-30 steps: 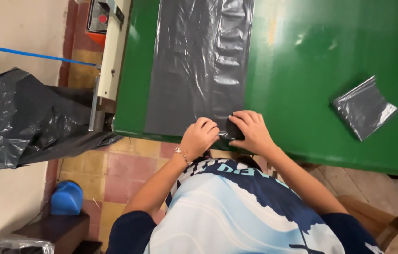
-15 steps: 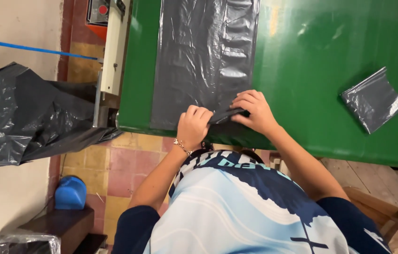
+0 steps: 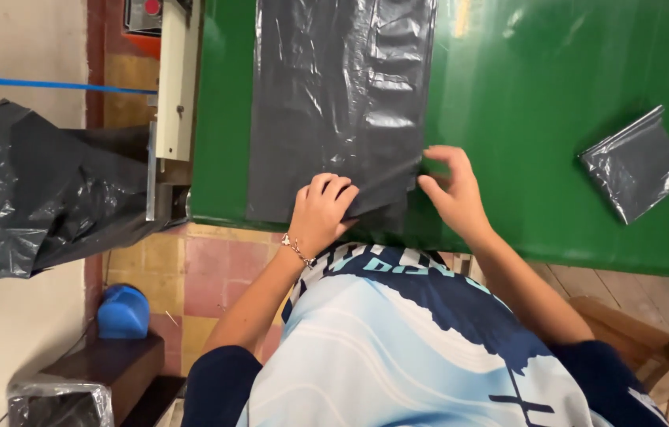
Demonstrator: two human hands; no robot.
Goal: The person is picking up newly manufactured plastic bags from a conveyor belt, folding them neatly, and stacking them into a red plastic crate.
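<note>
clearly my left hand pinches the thin, limp, slippery black plastic bag at its six o'clock hem, my right hand released, fingers spread at its corner.

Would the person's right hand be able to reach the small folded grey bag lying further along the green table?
Probably yes: the folded grey bag lies on bare green table on the same side as the right hand, and nothing stands between them.
</note>
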